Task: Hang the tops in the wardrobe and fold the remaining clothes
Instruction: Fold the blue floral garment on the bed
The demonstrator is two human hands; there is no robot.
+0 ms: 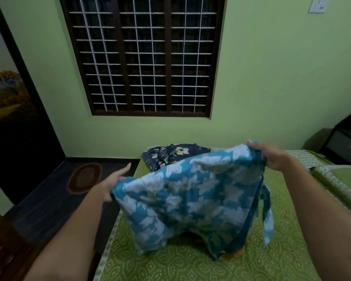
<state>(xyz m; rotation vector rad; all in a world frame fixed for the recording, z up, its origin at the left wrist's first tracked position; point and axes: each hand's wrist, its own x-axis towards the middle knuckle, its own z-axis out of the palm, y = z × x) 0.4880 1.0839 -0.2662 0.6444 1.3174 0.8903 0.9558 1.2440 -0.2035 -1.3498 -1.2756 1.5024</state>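
Garment: teal cloth with a white floral print (190, 199), held up in the air above the bed (190, 264) — spread wide between both hands, its lower edge hanging close to the bedcover.
Garment shape: top edge runs from low on the left to high on the right; a narrow strip of the same fabric (268, 218) dangles from its right side, toward the bed.
Left hand (115, 179): at the garment's lower left corner, out past the bed's left edge and over the floor; the thumb and palm meet the cloth while the fingers point forward, fairly straight. Whether it truly pinches the corner or only supports it cannot be told, since the fabric covers part of the hand.
Right hand (270, 154): at the garment's upper right corner, above the bed's right half; fingers curled round the edge of the cloth, gripping it.
Second garment: dark blue piece with pale flowers (174, 155), lying crumpled on the far end of the bed, behind the held cloth and apart from it.
Under the garment: something orange-brown (237, 254) shows on the bed just below the hanging hem — too hidden to identify.
Bed: green cover with a pale dotted pattern, reaching to the wall.
Rug: oval brown mat (84, 178) on the dark floor, left of the bed.
Window: barred, dark-framed (142, 55), in the green wall beyond the bed's far end.
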